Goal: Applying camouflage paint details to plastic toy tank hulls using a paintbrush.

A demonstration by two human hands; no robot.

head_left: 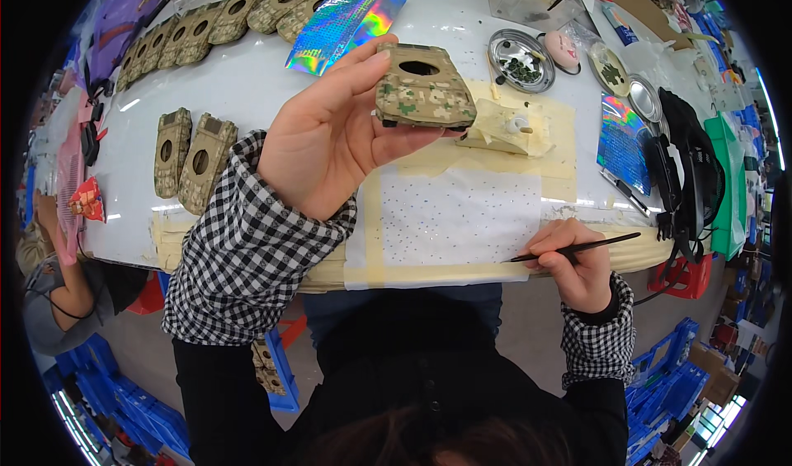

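Raised above the table, my left hand [330, 119] grips a camouflage model tank hull [425, 86] with a round hole in its top. Its fingers wrap round the far side and underneath. Lower right, my right hand [577, 264] pinches a thin black paintbrush [606, 242], its fine tip pointing left over a white sheet [454, 218] sprinkled with tiny dark specks. Yellow tape edges that sheet. Beyond it sits a tape-covered block [503, 127] with a small white ring-shaped piece on top.
More camouflage hulls stand in a row [198, 30] at the far left, and a pair [206, 156] lies nearer. Shiny holographic pouches [351, 20] are behind my left hand. A round metal dish [521, 60] holds dark green bits. On the right lies a black bag [689, 156].
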